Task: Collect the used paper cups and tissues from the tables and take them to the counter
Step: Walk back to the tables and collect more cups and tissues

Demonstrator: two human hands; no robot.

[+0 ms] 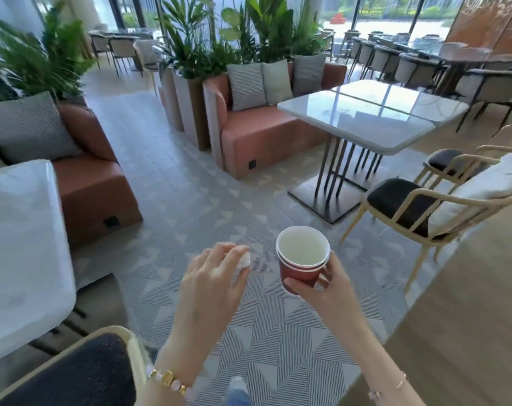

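My right hand (322, 285) grips two stacked red paper cups (301, 259) with white insides, held upright over the patterned floor. The top cup looks empty. My left hand (213, 276) is closed around a crumpled white tissue (244, 260), which pokes out past my fingertips. Both hands are held in front of me at about the same height, a short gap apart.
A white table (20, 253) stands at the left with a salmon sofa (90, 183) behind it. A glossy white table (372, 112) is ahead on the right, with cream chairs (424, 206) beside it. A chair back (73, 373) is at the lower left. Planters (190, 106) stand ahead.
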